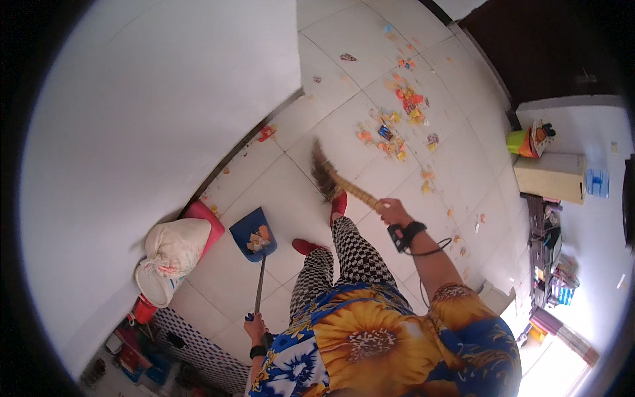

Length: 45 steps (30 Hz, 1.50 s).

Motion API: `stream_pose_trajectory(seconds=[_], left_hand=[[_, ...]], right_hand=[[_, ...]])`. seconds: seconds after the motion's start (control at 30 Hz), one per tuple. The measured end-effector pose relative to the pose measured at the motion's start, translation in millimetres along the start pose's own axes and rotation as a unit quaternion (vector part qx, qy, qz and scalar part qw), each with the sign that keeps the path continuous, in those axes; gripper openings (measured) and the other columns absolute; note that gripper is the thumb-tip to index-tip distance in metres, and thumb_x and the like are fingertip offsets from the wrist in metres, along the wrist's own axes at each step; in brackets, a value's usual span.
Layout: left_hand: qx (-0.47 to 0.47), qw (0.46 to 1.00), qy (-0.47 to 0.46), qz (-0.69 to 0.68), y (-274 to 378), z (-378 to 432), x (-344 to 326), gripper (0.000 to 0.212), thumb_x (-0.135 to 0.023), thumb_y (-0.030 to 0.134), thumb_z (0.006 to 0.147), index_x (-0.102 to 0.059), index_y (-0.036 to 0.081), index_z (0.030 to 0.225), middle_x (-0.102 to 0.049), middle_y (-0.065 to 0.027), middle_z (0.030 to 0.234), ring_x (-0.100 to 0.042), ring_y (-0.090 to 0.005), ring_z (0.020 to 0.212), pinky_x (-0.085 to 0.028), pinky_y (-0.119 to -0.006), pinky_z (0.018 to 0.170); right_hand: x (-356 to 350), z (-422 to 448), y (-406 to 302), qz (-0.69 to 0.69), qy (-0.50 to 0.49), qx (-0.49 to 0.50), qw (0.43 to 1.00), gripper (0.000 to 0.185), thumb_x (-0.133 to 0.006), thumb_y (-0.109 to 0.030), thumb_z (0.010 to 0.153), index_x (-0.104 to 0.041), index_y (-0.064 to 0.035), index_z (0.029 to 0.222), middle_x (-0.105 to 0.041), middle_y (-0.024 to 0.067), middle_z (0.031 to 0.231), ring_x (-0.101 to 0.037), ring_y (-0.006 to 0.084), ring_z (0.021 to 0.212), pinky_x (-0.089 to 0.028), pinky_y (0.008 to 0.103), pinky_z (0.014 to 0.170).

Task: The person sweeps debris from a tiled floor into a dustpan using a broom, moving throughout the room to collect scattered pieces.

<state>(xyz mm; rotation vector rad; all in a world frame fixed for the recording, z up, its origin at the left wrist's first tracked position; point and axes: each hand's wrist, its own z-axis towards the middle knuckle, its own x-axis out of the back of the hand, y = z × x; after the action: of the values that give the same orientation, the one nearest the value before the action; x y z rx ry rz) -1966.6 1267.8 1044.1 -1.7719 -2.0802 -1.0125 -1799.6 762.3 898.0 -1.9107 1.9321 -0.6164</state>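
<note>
My right hand (395,212) is closed round the wrapped handle of a straw broom (324,171), whose dark bristles are beside my red shoe. With my left hand (255,327) I grip the long handle of a blue dustpan (243,235). The pan rests on the tiled floor and holds orange and pale scraps. Beyond the broom lie scattered orange, yellow and red scraps (392,144), with a small blue packet (385,132) among them. A red scrap (266,132) lies by the wall's dark skirting.
Against the left wall stand a tied white sack (176,243), a pink container (211,223) and a white bucket (154,285). A cream cabinet (550,176) and a dark shelf unit (538,223) holding various items line the right wall. A low mosaic-tiled edge (198,345) is at lower left.
</note>
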Motion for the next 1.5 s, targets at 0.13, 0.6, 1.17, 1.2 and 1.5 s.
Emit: stream_pose_trajectory(seconds=[0.13, 0.6, 1.17, 1.2, 1.5], left_hand=[[-0.018, 1.000, -0.026, 0.001, 24.4, 5.5, -10.0, 0.010, -0.054, 0.010, 0.073, -0.048, 0.006, 0.066, -0.039, 0.0006, 0.044, -0.035, -0.0094, 0.030, -0.030, -0.027, 0.027], [-0.055, 0.996, -0.069, 0.029, 84.4, 5.3, -39.3, 0.010, -0.053, 0.012, 0.077, -0.051, 0.005, 0.069, -0.039, 0.0004, 0.044, -0.034, -0.0121, 0.030, -0.025, -0.027, 0.028], [-0.088, 0.985, -0.081, 0.128, 154.2, -78.1, -72.3, 0.008, -0.055, 0.011, 0.073, -0.052, 0.003, 0.074, -0.039, 0.0012, 0.045, -0.037, -0.0089, 0.031, -0.031, -0.025, 0.027], [-0.092, 0.983, -0.083, 0.134, 165.9, -76.8, -71.3, 0.008, -0.055, 0.011, 0.072, -0.051, 0.004, 0.073, -0.039, 0.0011, 0.045, -0.037, -0.0090, 0.031, -0.031, -0.025, 0.026], [-0.194, 0.944, -0.070, 0.257, 247.9, -72.2, -50.8, 0.023, -0.060, 0.017, 0.068, -0.049, 0.000, 0.055, -0.049, -0.0045, 0.047, -0.045, -0.0144, 0.041, -0.036, -0.033, 0.041]], right_hand=[[37.1, 9.6, -15.4, 0.053, 0.075, 0.000, 0.996, 0.036, -0.059, -0.010, 0.069, -0.053, -0.0023, 0.103, -0.049, 0.0036, 0.052, -0.045, 0.0108, 0.039, -0.036, 0.0243, 0.033], [53.8, -62.4, -26.5, -0.169, 0.012, 0.085, 0.982, 0.040, -0.061, -0.016, 0.068, -0.054, -0.0080, 0.107, -0.052, 0.0031, 0.058, -0.045, 0.0088, 0.041, -0.037, 0.0223, 0.036], [192.4, -44.3, -76.7, -0.176, 0.384, 0.104, 0.900, 0.034, -0.051, -0.009, 0.068, -0.052, -0.0075, 0.101, -0.059, 0.0179, 0.080, -0.056, 0.0356, 0.079, -0.044, 0.0424, 0.069], [184.9, -45.1, -68.6, -0.131, 0.349, 0.131, 0.918, 0.035, -0.052, -0.009, 0.068, -0.052, -0.0075, 0.103, -0.059, 0.0145, 0.074, -0.056, 0.0302, 0.068, -0.044, 0.0394, 0.061], [86.6, -130.9, -226.5, 0.157, 0.029, -0.038, 0.986, 0.048, -0.055, -0.012, 0.073, -0.042, -0.0082, 0.120, -0.047, 0.0027, 0.057, -0.041, 0.0066, 0.039, -0.031, 0.0199, 0.031]])
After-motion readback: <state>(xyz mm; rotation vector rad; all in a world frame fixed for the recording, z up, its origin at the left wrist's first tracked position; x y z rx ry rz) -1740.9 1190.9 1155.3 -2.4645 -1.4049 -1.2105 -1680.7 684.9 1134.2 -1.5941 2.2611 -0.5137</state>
